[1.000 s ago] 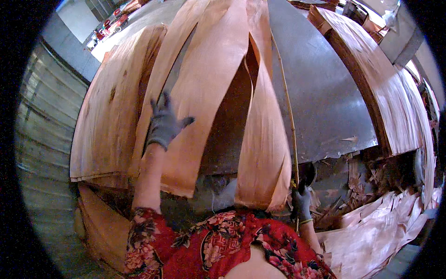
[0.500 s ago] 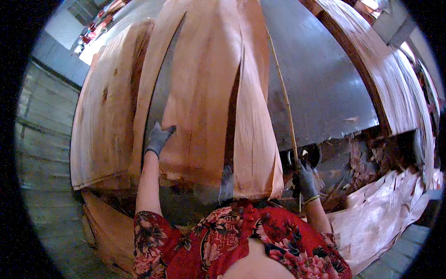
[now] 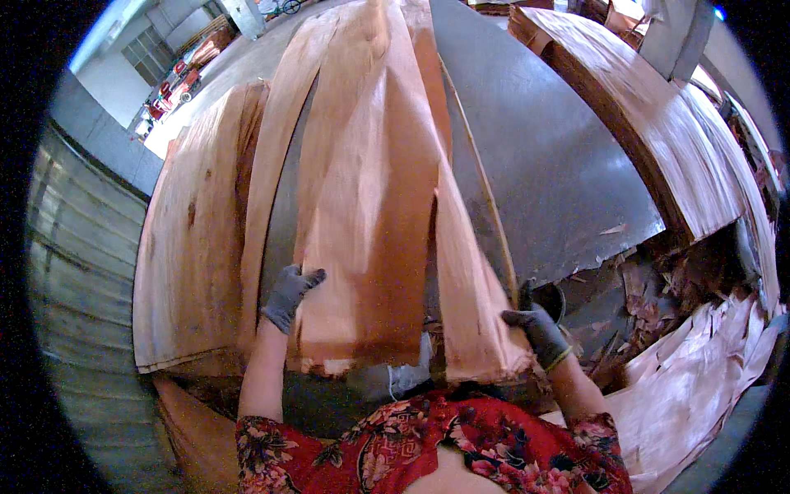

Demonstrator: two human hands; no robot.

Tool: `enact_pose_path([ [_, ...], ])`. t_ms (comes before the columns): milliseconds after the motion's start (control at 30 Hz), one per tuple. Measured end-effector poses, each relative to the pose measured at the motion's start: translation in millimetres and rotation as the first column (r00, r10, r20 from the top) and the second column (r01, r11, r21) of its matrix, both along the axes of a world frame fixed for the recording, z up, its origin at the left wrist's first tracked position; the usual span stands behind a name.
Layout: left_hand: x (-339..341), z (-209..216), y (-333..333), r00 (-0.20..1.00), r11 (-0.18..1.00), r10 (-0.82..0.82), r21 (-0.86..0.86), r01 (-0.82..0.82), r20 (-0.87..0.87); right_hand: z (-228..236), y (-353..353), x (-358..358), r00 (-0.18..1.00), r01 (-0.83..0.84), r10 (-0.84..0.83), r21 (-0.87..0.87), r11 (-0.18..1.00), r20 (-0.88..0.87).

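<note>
A long, pale reddish wood veneer sheet (image 3: 370, 272) stretches away from me, its near part split into a wide piece and a narrower right strip (image 3: 473, 296). My left hand (image 3: 288, 298), in a grey glove, is closed on the wide piece's left edge, thumb on top. At the strip's right edge, my gloved right hand (image 3: 543, 333) grips with its thumb over the wood; its other fingers are partly hidden. A thin wooden stick (image 3: 485, 189) runs along the sheet's right side, its near end at my right hand. Whether that hand still holds it is unclear.
A smooth grey table surface (image 3: 551, 156) spreads to the right of the stick. Stacked veneer lies at the left (image 3: 193, 239) and far right (image 3: 642, 99). Broken scraps (image 3: 638, 296) and a pale veneer pile (image 3: 691, 370) sit at near right. A ribbed grey wall (image 3: 82, 272) stands at left.
My right hand has moved from the stick alone to the veneer strip's edge. The left hand has come slightly nearer and right. The veneer has shifted toward me, and its surface now buckles.
</note>
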State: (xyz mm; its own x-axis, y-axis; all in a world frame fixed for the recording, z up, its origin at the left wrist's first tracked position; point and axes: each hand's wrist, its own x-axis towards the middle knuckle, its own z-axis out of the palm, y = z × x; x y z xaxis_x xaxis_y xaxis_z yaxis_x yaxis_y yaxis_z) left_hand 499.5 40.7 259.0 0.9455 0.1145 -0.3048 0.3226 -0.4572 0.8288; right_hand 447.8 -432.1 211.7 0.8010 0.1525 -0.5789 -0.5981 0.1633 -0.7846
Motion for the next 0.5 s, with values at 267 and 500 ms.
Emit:
enact_pose_path([
  [267, -27.3, 16.2, -104.1, 0.981, 0.996, -0.087, -0.023, 0.084, -0.175, 52.8, -93.5, -32.5, 0.986, 0.151, -0.121, -0.313, 0.938, 0.111],
  [500, -29.1, -61.5, -137.7, 0.987, 0.990, -0.133, 0.027, 0.136, -0.095, -5.8, -130.9, -47.6, 0.928, 0.284, -0.044, -0.628, 0.724, 0.369],
])
